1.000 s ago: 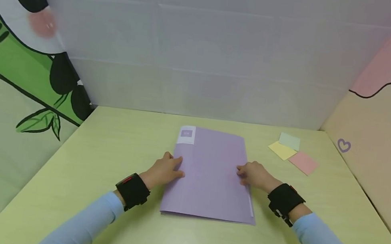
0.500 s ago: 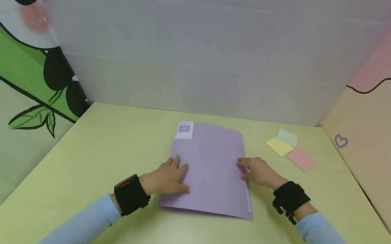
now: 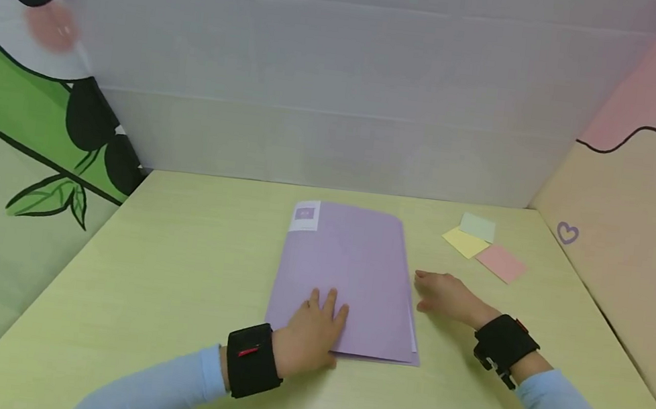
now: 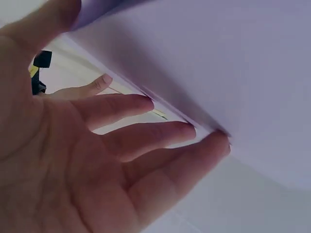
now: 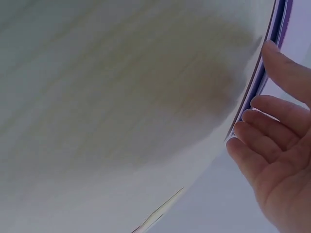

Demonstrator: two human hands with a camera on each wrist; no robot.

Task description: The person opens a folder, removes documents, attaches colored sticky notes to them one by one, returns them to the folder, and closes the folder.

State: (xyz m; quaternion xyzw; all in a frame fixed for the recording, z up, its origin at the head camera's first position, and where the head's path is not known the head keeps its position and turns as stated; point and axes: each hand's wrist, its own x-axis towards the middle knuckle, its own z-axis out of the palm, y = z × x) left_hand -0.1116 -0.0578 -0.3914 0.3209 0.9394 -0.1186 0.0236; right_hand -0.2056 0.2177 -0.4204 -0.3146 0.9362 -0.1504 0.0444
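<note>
A lavender folder with a white label at its top left corner lies on the table. My left hand rests on the folder's lower front edge, fingers spread and straight. In the left wrist view, its fingertips meet the pale lavender surface, and the thumb is at the folder's edge. Beside the right edge of the folder is my right hand, its fingers extended and loosely bent. The right wrist view has those fingers right at the folder's edge, with nothing gripped.
Three sticky notes, one green, one yellow and one pink, lie at the back right of the light wooden table. A grey wall stands behind it, with patterned panels on both sides.
My left hand has slid from the folder's left edge down and right to its front edge. My right hand has let go of the folder's right edge and moved slightly right.
</note>
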